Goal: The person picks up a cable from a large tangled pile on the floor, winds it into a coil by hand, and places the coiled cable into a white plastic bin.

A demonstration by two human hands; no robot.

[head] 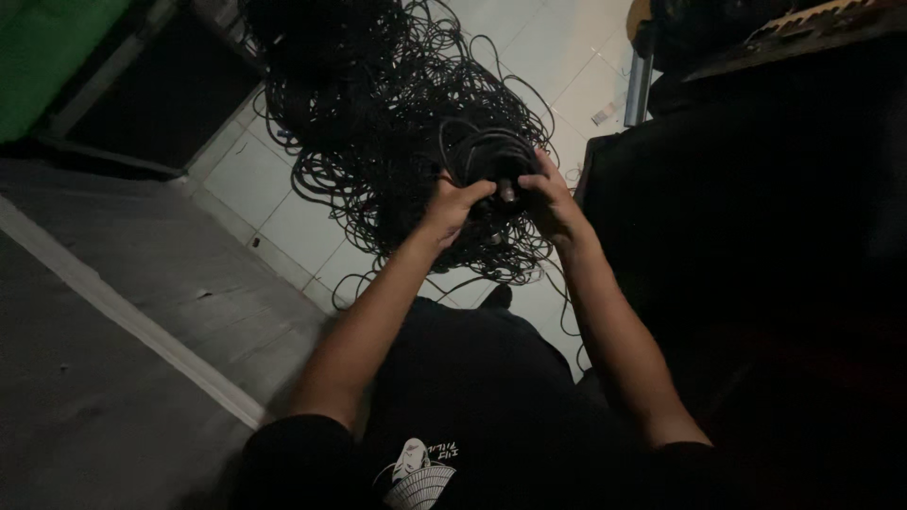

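Two bare hands grip a coil of black cable above a tangled heap of the same cable on the floor.

The left hand (452, 206) has its fingers curled tight around the near left side of the coiled cable bundle (493, 162), while the right hand (551, 203) clasps the right side, fingers wrapped over the loops; between the two hands a small metal connector end (507, 194) shows against the black. The bundle is held up in front of the person's chest, just over the big cable pile (378, 104) that sprawls across the pale tiled floor (274, 198). A grey mat with a light stripe (113, 312) lies to the left, a green panel (47, 52) fills the upper left corner, and dark, dim equipment (756, 189) stands close at the right.
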